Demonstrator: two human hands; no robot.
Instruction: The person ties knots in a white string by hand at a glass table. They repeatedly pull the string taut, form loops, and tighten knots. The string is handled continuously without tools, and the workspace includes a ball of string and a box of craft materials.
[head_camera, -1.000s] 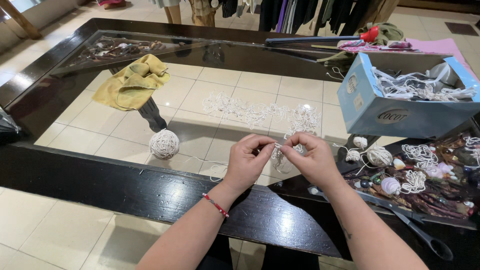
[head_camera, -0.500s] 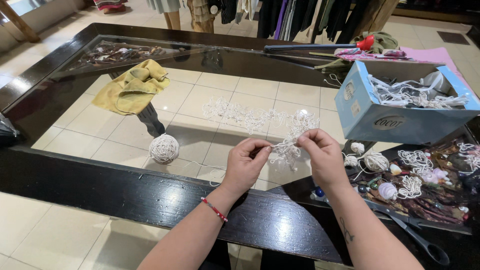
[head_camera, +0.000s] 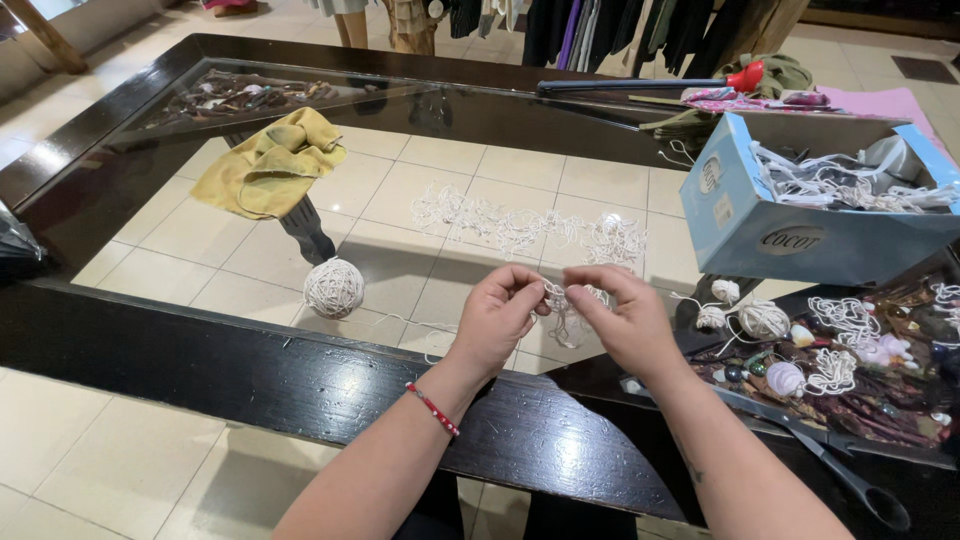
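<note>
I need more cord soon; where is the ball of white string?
The ball of white string sits on the glass tabletop, left of the left hand, below the yellow cloth.

Package: one light blue cardboard box (head_camera: 800, 215), at about two o'clock from the table's middle, on the right end of the glass table (head_camera: 150, 200).
Shape: oblong, open at the top, tilted so the opening faces up and to the right.
Colours: light blue walls, grey-brown inside flap at the back.
Contents showing: a tangle of white cord (head_camera: 850, 180) above the rim.
Front label: dark oval mark (head_camera: 791, 240) on the long side, at six o'clock on the box.
End labels: round mark (head_camera: 711, 173) and a small pale square sticker (head_camera: 723, 209) below it, at nine o'clock on the box.
Signs, screens: none seen.
</note>
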